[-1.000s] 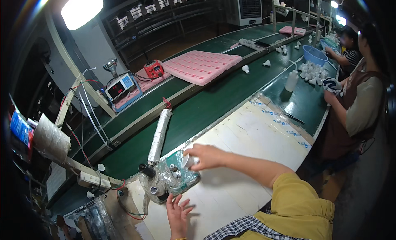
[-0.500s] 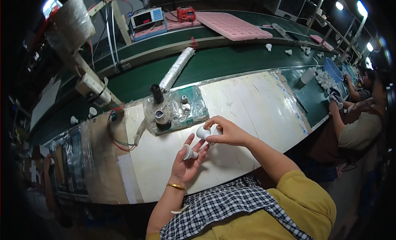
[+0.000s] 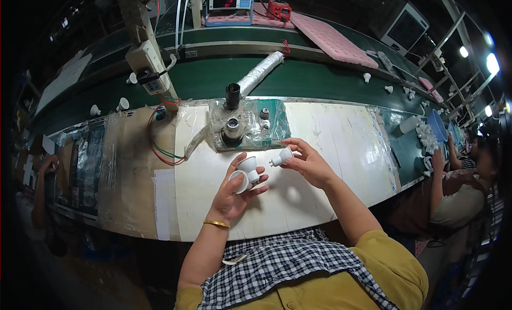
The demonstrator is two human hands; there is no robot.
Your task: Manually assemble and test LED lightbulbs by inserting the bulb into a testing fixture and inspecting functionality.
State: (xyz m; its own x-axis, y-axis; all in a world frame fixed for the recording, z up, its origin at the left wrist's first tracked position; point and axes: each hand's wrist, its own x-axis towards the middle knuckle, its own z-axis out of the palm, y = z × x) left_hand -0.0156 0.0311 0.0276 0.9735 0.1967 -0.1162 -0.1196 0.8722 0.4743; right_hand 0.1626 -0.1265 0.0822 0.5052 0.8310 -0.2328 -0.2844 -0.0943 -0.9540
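Two white spotlight bulbs, a lower one (image 3: 239, 183) and an upper one (image 3: 248, 164), lie in my left hand (image 3: 226, 200), its fingers curled around them. A third white spotlight bulb (image 3: 284, 155) is pinched between the thumb and fingers of my right hand (image 3: 314, 167), its pin base pointing left toward the other two. Both hands are over the white worktop (image 3: 336, 134). Just beyond them sits a plastic-wrapped test fixture (image 3: 277, 133), with a metal-topped socket (image 3: 232, 126) and a taller black cylinder (image 3: 232, 95) standing on it.
Red and green wires (image 3: 154, 145) loop at the left by a post with a power outlet (image 3: 153, 82). Behind runs a green conveyor belt (image 3: 320, 75) with several bulbs on it. A meter (image 3: 230, 2) stands at the back. Co-workers sit at both sides; a blue basin (image 3: 437, 126) is at right.
My right hand has moved right, away from my left, with a bulb in it. My left hand now shows two bulbs instead of one. The head view has shifted.
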